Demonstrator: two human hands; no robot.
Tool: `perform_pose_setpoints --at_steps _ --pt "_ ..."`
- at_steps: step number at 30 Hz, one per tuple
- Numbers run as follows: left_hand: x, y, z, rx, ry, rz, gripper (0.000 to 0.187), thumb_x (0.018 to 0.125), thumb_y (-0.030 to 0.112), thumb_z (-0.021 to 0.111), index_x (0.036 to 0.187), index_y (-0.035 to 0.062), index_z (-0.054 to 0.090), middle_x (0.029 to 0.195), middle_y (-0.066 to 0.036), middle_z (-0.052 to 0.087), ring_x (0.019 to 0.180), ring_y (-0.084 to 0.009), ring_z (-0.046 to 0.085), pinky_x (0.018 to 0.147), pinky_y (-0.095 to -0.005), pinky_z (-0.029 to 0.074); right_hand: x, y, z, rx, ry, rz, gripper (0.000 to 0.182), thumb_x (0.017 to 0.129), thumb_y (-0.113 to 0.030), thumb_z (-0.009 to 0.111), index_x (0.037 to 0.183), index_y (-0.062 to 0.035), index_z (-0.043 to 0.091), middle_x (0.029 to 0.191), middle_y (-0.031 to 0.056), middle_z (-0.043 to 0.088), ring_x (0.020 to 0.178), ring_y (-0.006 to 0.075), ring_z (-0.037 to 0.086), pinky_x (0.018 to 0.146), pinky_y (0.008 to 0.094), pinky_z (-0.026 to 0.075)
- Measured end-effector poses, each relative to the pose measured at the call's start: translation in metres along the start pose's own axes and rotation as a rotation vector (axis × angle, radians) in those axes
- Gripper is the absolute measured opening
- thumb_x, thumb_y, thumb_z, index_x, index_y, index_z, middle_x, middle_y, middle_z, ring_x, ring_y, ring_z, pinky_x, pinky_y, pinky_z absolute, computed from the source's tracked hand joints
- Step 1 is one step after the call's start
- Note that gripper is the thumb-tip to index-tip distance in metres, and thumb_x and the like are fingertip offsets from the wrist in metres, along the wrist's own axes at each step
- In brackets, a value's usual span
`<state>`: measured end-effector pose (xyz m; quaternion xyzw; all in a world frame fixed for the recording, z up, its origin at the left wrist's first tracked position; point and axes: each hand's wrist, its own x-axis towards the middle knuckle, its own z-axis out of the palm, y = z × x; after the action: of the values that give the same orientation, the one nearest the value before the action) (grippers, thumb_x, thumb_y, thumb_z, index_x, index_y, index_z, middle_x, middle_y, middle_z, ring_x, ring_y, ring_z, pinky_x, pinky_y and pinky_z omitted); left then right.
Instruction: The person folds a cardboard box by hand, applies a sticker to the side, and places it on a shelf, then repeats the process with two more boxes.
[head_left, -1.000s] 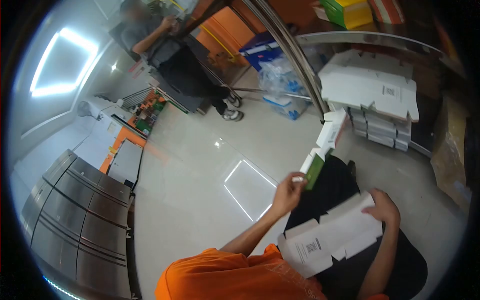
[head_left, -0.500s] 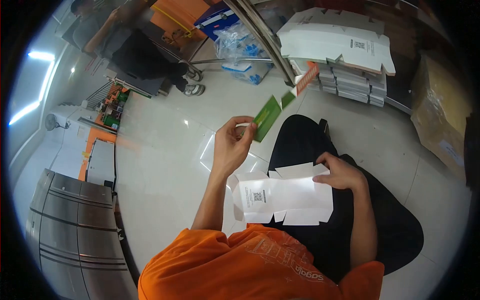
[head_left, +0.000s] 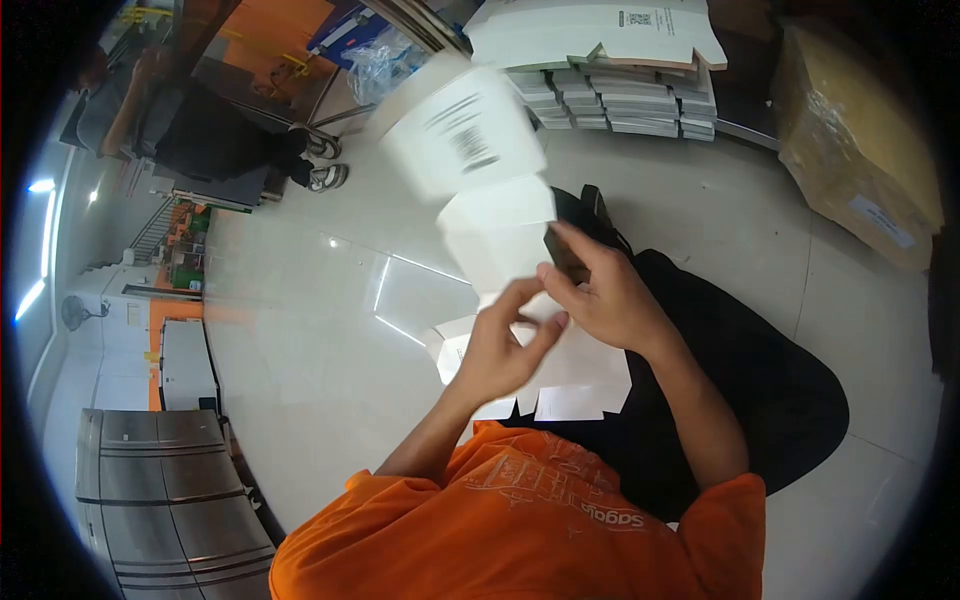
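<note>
A white cardboard box blank (head_left: 500, 245), printed with a barcode on its far panel, is raised in front of me; that far end is blurred. My left hand (head_left: 500, 350) pinches its near edge. Close beside it, my right hand (head_left: 615, 300) grips the same blank at its right edge, thumb near the left hand's fingertips. Under both hands a second white box blank (head_left: 590, 375) lies across my lap, its cut flaps spread, partly covered by the hands.
A stack of flat white box blanks (head_left: 620, 100) stands ahead, beside a plastic-wrapped brown carton (head_left: 850, 140). Clear plastic bags (head_left: 385, 65) lie near metal legs. Another person (head_left: 220, 130) stands at upper left. Steel cabinets (head_left: 165, 480) are at lower left.
My right hand has left the blank on my lap and come up to join the left. Instead of a green printed piece in my left hand, a white barcoded blank shows between both hands.
</note>
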<state>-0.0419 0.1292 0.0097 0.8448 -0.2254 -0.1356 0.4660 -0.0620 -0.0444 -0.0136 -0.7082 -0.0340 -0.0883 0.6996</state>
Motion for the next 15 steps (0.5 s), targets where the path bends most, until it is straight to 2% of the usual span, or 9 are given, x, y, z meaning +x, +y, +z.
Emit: perform_pose_setpoints --at_steps 1,2,3,4,5,7,9,11,15 --pt "0.008 -0.009 0.0 -0.16 0.014 0.086 0.029 0.09 0.009 0.062 0.116 0.0009 0.054 0.111 -0.011 0.066 0.106 -0.0231 0.063 0.087 -0.0329 0.051 0.0 0.004 -0.001 -0.003 0.004 0.002 0.043 0.089 -0.015 0.065 0.126 0.0026 0.053 0.11 0.018 0.063 0.099 0.0262 0.065 0.081 0.035 0.054" --pt "0.017 -0.004 -0.008 -0.421 0.021 -0.008 0.032 0.094 0.019 0.058 0.119 0.0014 0.051 0.117 -0.014 0.062 0.115 -0.0244 0.057 0.097 -0.0366 0.046 0.001 0.01 0.001 -0.135 0.021 -0.114 0.04 0.088 -0.01 0.063 0.126 0.0008 0.055 0.11 0.0184 0.062 0.099 0.0272 0.065 0.081 0.0355 0.054" --pt "0.027 -0.002 -0.01 -0.576 0.072 0.041 0.035 0.097 0.028 0.052 0.117 0.0004 0.049 0.109 -0.015 0.063 0.109 -0.0229 0.059 0.094 -0.0368 0.048 0.002 0.014 0.003 -0.264 0.035 -0.229 0.038 0.087 -0.006 0.061 0.125 -0.001 0.057 0.11 0.0187 0.061 0.098 0.0281 0.065 0.081 0.0361 0.054" --pt "0.036 0.002 -0.015 -0.588 0.107 -0.046 0.036 0.098 0.037 0.048 0.111 0.0036 0.051 0.104 -0.014 0.063 0.103 -0.0225 0.061 0.09 -0.038 0.049 0.003 0.014 0.007 -0.367 0.097 -0.407 0.04 0.086 -0.001 0.057 0.127 -0.0041 0.058 0.109 0.017 0.062 0.098 0.0291 0.064 0.084 0.04 0.053" --pt "0.043 0.006 -0.019 -0.6 0.146 -0.131 0.04 0.099 0.045 0.045 0.105 0.0067 0.054 0.099 -0.013 0.064 0.098 -0.022 0.062 0.086 -0.0391 0.05 0.003 0.014 0.01 -0.365 0.09 -0.408 0.04 0.086 -0.001 0.057 0.127 -0.0041 0.058 0.109 0.017 0.062 0.098 0.0291 0.064 0.084 0.04 0.053" --pt "0.054 0.015 -0.024 -0.571 0.178 -0.182 0.035 0.099 0.038 0.046 0.1 0.0046 0.054 0.091 -0.011 0.064 0.088 -0.0195 0.063 0.08 -0.0362 0.053 0.003 0.014 0.014 -0.59 0.146 -0.588 0.039 0.086 0.002 0.056 0.124 -0.0055 0.06 0.109 0.0157 0.062 0.099 0.0303 0.064 0.087 0.0415 0.053" --pt "0.055 0.016 -0.027 -0.543 0.208 -0.236 0.03 0.099 0.031 0.047 0.096 0.0025 0.054 0.084 -0.01 0.063 0.078 -0.017 0.064 0.073 -0.0333 0.055 0.004 0.015 0.014 -0.617 0.139 -0.606 0.036 0.086 0.002 0.057 0.122 -0.0043 0.06 0.112 0.0144 0.062 0.102 0.0307 0.063 0.087 0.0423 0.053" --pt "0.055 0.015 -0.031 -0.533 0.209 -0.156 0.034 0.099 0.034 0.047 0.087 0.0033 0.055 0.081 -0.009 0.063 0.072 -0.0172 0.064 0.069 -0.0319 0.056 0.008 0.017 0.011 -0.558 0.183 -0.69 0.036 0.085 0.004 0.058 0.12 -0.0021 0.06 0.109 0.0163 0.064 0.1 0.0316 0.064 0.083 0.0409 0.054" --pt "0.048 0.026 -0.015 -0.664 0.31 0.016 0.017 0.096 0.014 0.053 0.089 -0.0004 0.057 0.082 -0.008 0.064 0.076 -0.0154 0.066 0.076 -0.0314 0.057 0.01 0.012 0.007 -0.263 0.258 -0.583 0.031 0.087 0.004 0.058 0.118 0.0003 0.06 0.105 0.0178 0.067 0.095 0.0315 0.067 0.079 0.0377 0.055"
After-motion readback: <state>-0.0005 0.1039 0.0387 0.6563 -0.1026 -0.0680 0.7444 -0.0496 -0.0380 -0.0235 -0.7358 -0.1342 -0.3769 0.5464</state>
